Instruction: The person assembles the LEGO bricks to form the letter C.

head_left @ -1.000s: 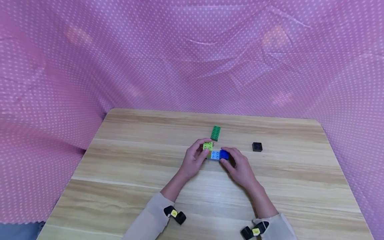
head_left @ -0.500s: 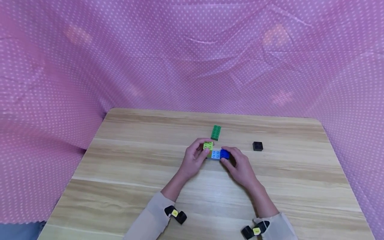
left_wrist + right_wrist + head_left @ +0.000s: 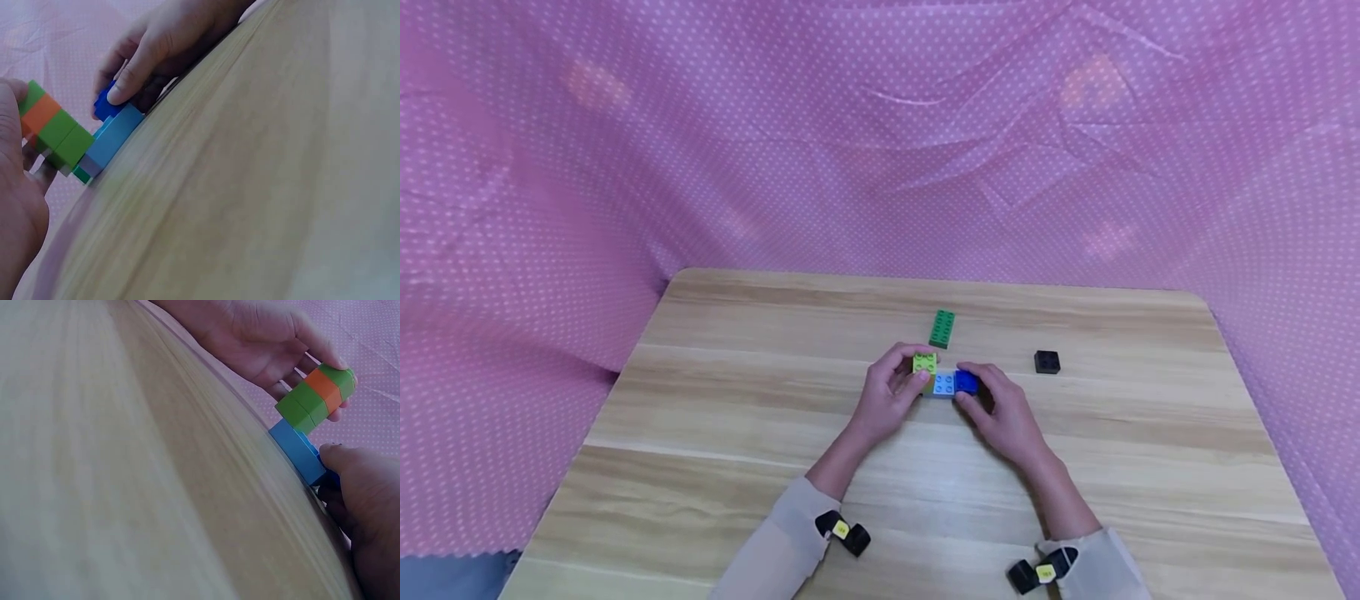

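Observation:
A light-blue brick (image 3: 943, 384) lies flat on the table with other bricks on top of it. On its left end rises a stack of green and orange bricks (image 3: 323, 389), topped by a lime-green one (image 3: 924, 362). My left hand (image 3: 886, 398) grips this stack near its top between thumb and fingers. A dark-blue brick (image 3: 966, 382) sits on the light-blue brick's right end. My right hand (image 3: 1007, 418) pinches that dark-blue brick, covering part of it. In the left wrist view, the right hand's thumb (image 3: 128, 81) presses on the near side of it.
Behind the hands a long green brick (image 3: 942, 329) lies on the wooden table (image 3: 737, 350). A small black brick (image 3: 1047, 362) lies to the right. A pink dotted cloth (image 3: 880, 150) hangs behind and beside the table.

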`<action>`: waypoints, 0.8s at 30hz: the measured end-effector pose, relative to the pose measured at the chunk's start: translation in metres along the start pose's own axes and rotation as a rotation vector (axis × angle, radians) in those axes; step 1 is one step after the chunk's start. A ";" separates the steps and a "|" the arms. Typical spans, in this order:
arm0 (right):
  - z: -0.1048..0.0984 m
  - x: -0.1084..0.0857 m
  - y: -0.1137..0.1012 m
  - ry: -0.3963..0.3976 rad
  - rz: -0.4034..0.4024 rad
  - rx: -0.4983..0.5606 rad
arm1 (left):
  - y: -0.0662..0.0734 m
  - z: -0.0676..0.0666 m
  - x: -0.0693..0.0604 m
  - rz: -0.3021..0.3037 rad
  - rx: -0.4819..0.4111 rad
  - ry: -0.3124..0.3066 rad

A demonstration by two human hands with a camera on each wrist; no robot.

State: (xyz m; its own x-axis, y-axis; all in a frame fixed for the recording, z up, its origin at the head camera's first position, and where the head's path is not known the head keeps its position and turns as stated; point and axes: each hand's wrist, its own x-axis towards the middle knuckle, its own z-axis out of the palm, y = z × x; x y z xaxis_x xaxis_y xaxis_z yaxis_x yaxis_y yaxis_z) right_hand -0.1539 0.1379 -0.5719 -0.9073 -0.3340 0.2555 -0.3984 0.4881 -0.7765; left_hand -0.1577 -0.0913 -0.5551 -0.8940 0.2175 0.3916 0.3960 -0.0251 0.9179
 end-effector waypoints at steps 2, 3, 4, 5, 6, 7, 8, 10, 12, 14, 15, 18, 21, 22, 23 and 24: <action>0.000 -0.001 0.001 0.002 -0.007 0.006 | -0.001 0.002 -0.001 -0.016 0.005 -0.009; 0.000 -0.001 0.001 0.003 -0.011 0.006 | -0.001 0.002 -0.002 -0.025 0.009 -0.017; 0.000 -0.002 0.002 0.004 -0.016 0.006 | -0.002 0.003 -0.003 -0.031 0.012 -0.025; 0.001 -0.003 0.002 0.004 -0.020 0.005 | -0.002 0.004 -0.004 -0.035 0.012 -0.033; 0.001 -0.003 0.002 0.004 -0.024 0.003 | -0.003 0.005 -0.005 -0.035 0.011 -0.043; 0.001 -0.004 0.003 0.004 -0.027 -0.002 | -0.004 0.006 -0.006 -0.032 0.011 -0.052; 0.001 -0.004 0.003 0.003 -0.032 -0.004 | -0.004 0.007 -0.006 -0.024 0.010 -0.059; 0.002 -0.004 0.004 0.007 -0.047 -0.015 | -0.005 0.008 -0.007 -0.004 0.003 -0.070; 0.002 -0.003 0.005 0.011 -0.063 -0.023 | -0.006 0.008 -0.008 0.012 -0.008 -0.080; 0.001 -0.002 0.005 0.016 -0.080 -0.022 | -0.007 0.007 -0.008 0.023 -0.036 -0.089; 0.001 -0.002 0.005 0.019 -0.087 -0.028 | -0.008 0.006 -0.007 0.024 -0.045 -0.089; 0.000 -0.001 0.005 0.013 -0.094 -0.035 | -0.013 0.001 0.000 0.028 -0.059 -0.049; 0.000 0.000 0.006 0.000 -0.091 -0.036 | -0.024 -0.007 0.014 0.007 0.013 0.066; -0.001 0.000 0.006 -0.006 -0.091 -0.022 | -0.028 -0.009 0.019 -0.007 0.045 0.113; -0.001 -0.001 0.006 -0.013 -0.088 -0.007 | -0.032 -0.012 0.024 -0.027 0.080 0.154; -0.002 -0.001 0.006 -0.019 -0.089 0.013 | -0.035 -0.014 0.028 -0.051 0.119 0.187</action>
State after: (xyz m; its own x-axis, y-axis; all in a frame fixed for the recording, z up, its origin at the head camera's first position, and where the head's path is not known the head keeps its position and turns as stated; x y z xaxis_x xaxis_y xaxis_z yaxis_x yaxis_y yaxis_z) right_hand -0.1558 0.1425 -0.5759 -0.8657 -0.3910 0.3125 -0.4751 0.4453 -0.7590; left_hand -0.1992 -0.0980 -0.5750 -0.9323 0.0307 0.3604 0.3617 0.0991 0.9270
